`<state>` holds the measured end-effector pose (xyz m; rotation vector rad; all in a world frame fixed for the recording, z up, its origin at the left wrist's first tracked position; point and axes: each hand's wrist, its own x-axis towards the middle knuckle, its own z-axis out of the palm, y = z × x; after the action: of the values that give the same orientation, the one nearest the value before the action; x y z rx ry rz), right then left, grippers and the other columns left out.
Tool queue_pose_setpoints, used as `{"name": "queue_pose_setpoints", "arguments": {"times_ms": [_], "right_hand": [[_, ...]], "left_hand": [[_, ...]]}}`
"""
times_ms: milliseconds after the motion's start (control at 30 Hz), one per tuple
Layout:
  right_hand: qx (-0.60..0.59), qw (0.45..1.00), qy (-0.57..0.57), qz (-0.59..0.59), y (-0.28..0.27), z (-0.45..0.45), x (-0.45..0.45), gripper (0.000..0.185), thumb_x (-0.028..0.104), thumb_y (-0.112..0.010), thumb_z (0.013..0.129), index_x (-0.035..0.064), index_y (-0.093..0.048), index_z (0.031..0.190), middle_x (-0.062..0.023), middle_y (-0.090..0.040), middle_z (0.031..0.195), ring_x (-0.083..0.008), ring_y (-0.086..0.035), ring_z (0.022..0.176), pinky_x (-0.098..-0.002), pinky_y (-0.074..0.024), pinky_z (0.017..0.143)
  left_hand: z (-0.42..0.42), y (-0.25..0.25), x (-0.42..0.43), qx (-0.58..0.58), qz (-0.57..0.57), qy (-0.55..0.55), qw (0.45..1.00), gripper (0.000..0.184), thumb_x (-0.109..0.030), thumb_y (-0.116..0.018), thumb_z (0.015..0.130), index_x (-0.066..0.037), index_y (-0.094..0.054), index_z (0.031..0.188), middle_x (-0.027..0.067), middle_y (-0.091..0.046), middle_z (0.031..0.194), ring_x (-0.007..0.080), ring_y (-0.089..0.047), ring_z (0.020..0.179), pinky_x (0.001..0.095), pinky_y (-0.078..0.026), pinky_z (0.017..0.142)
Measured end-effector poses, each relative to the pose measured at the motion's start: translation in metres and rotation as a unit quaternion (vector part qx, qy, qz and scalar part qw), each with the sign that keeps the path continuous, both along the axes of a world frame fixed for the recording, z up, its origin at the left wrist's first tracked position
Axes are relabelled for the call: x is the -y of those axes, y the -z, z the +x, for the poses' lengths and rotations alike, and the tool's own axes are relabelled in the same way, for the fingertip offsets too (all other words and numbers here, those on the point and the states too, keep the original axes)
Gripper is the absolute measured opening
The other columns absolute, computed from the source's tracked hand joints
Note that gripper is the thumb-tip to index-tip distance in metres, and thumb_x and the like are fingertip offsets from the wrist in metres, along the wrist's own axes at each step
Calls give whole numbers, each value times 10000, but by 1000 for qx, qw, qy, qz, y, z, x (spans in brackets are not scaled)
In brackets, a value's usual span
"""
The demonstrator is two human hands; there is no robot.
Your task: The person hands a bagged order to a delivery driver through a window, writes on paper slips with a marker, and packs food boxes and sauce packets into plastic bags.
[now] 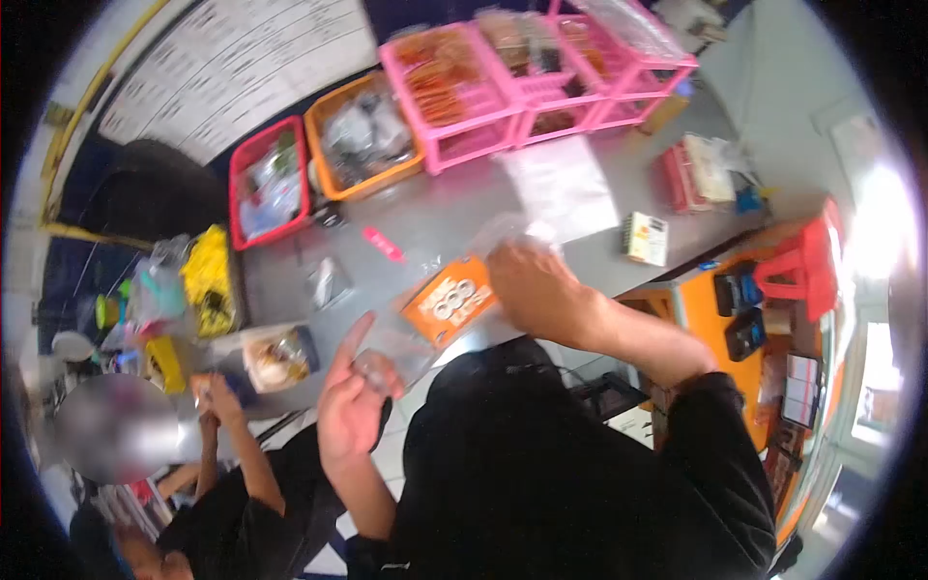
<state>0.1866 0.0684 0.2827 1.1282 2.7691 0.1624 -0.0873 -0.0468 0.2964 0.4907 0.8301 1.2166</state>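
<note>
An orange card with white print (pixel 450 301) lies at the near edge of the grey table (pixel 425 217), with clear plastic around it. My right hand (pixel 536 290) is over the card's right side, its fingers curled against crumpled clear plastic (pixel 512 232). To the left of the card, my left hand (pixel 358 401) is raised with the index finger stretched out and the other fingers bent near the plastic. Beyond the card lies a small pink item (pixel 384 244), and a small clear packet (pixel 330 282) is further left.
Pink baskets (pixel 474 126), an orange basket (pixel 416 159) and a red basket (pixel 239 208) line the back. A white sheet (pixel 565 188) and a small box (pixel 647 239) lie right. Another person's hands (pixel 220 398) are at lower left, near a tray (pixel 275 358).
</note>
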Motion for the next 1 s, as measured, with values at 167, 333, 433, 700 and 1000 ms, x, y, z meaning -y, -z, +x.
{"name": "queue_pose_setpoints", "arguments": {"times_ms": [167,333,433,700,1000], "right_hand": [[-538,591,239,-551,-43,104,-51,364,175,-728,871,2,-657,1184,-127,-731,1057,-190,-689,1039,-336,-547,873],[137,887,426,-113,166,282,-84,1435,320,-965,476,170,-79,1594,-226,-266,1595,-492,-234,1455,-688,-273,1126],[47,874,439,-201,188,306,-71,1410,252,-944,426,122,-130,1570,-219,-346,1528,-470,-269,1442,-705,-277,1106],[-250,915,156,-276,-27,147,-53,1102,184,-840,545,52,-304,1499,-249,-391,1483,-404,-444,1346,-419,-405,1111],[-363,811,-27,-459,28,-68,-30,946,292,-870,632,104,-329,1386,-274,-449,1397,-420,-524,1262,-467,-474,1031]], "left_hand": [[6,8,-2,-15,2,39,999,793,-229,-556,861,48,-253,1540,126,-600,928,230,-582,874,369,-482,833],[6,7,-2,-21,-11,23,999,840,-293,-568,855,57,-239,1543,154,-603,1027,261,-599,921,391,-487,858],[5,6,6,-22,-9,33,999,828,-305,-553,859,36,-246,1549,162,-602,1042,288,-610,959,414,-473,906],[20,16,15,6,10,36,999,808,-320,-513,876,20,-241,1557,168,-598,1060,295,-605,969,406,-446,944],[33,30,34,180,44,-82,979,786,-289,-469,874,-25,-221,1572,186,-619,1090,289,-602,1025,419,-432,980]]}}
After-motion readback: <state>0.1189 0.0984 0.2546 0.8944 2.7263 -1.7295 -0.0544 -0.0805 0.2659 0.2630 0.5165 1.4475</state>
